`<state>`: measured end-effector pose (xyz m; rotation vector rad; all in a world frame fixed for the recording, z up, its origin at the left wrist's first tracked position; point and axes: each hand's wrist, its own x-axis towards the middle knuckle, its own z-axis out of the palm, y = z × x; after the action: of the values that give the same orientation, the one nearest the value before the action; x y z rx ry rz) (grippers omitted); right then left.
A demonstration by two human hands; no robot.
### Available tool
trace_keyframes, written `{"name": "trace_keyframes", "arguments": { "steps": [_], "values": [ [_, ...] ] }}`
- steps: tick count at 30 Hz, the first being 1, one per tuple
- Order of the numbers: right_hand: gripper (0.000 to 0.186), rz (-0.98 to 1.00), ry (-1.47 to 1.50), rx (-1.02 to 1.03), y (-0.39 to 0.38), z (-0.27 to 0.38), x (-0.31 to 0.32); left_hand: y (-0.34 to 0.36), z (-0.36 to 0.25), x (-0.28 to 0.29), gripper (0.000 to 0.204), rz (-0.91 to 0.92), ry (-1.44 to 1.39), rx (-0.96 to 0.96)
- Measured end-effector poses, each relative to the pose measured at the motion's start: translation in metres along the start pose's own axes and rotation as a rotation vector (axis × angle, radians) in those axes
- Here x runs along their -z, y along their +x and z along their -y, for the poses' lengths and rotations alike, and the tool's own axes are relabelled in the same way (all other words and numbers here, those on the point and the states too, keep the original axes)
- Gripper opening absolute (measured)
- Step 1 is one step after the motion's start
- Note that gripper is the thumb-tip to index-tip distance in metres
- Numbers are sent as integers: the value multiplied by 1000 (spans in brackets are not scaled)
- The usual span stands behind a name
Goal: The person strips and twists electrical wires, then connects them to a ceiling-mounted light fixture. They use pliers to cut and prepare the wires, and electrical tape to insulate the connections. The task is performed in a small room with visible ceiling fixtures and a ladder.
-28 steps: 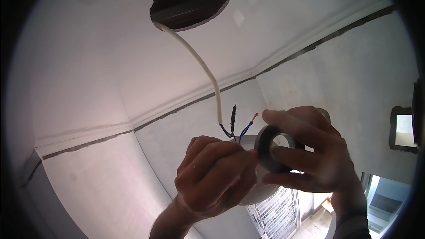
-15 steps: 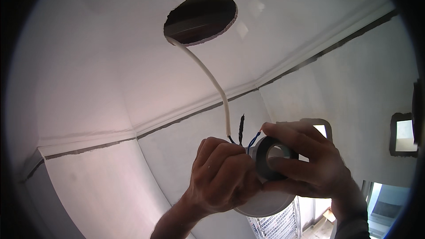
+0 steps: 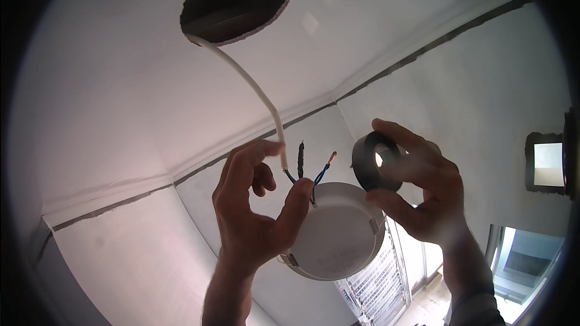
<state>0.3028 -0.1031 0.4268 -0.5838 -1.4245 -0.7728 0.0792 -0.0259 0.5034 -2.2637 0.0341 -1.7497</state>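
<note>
A round white recessed ceiling light (image 3: 338,232) hangs from its wires, back face showing, with spring clips at its rim. A white cable (image 3: 244,75) runs down to it. One joint (image 3: 301,158) is wrapped in black tape and points up. Beside it, blue wires (image 3: 322,173) are twisted together, ending in bare copper. My left hand (image 3: 251,205) is open around the wires, its fingertips by the cable and its thumb in front of the wires' lower part. My right hand (image 3: 432,190) grips a roll of black electrical tape (image 3: 364,163) to the right of the copper end.
Overhead, a rough-edged round hole (image 3: 235,5) in the white ceiling (image 3: 121,72) lets the cable through. Walls with a dark strip along the top stand behind. A small square opening (image 3: 548,162) and a window (image 3: 525,265) are at the right.
My left hand has come away from the wires and opened, uncovering the light. The right hand has drawn the tape roll off the blue wires. The view has shifted, moving the hole up and left.
</note>
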Motion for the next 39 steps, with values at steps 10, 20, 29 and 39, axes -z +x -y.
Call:
{"name": "trace_keyframes", "arguments": {
  "steps": [10,20,29,39],
  "values": [
    [28,123,168,-315,0,-18,-30,12,-1,5,13,437,-25,332],
    [27,254,351,-362,12,-38,-49,-3,21,-6,12,320,-177,410],
    [29,353,353,-235,19,-45,-50,-8,21,-12,28,224,-292,443],
    [26,423,447,-254,23,-47,-48,-13,28,-11,10,196,-308,424]
  ]
}}
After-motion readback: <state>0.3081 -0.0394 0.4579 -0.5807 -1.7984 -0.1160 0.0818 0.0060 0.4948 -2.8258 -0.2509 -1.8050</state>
